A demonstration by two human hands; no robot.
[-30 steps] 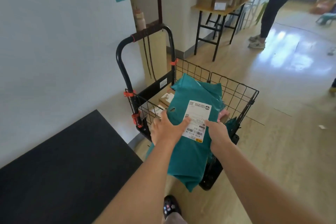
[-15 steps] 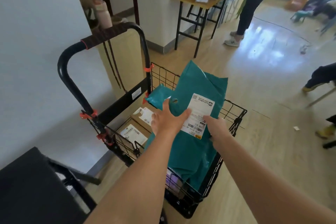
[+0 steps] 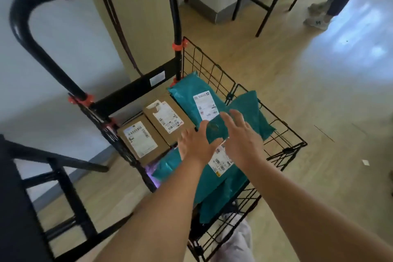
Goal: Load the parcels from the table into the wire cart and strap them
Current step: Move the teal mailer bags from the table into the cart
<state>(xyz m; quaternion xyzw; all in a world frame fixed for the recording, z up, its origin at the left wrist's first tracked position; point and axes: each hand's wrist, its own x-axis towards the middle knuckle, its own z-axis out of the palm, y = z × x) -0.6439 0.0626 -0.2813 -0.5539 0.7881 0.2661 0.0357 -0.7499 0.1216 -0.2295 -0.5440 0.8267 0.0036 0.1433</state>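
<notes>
A black wire cart with a tall looped handle stands on the floor in front of me. Inside lie two brown cardboard boxes with white labels and a teal mailer bag at the back. A large teal mailer bag with a white label lies across the cart; its top flap is folded over. My left hand and my right hand hover flat over this bag with fingers spread, gripping nothing.
A black table with black legs stands at the left. A dark strap hangs from the cart handle. Another table's black legs and a person's shoes are farther back on the wooden floor.
The large teal bag went down into the cart and both hands let go of it. The view has tilted down and moved closer to the cart.
</notes>
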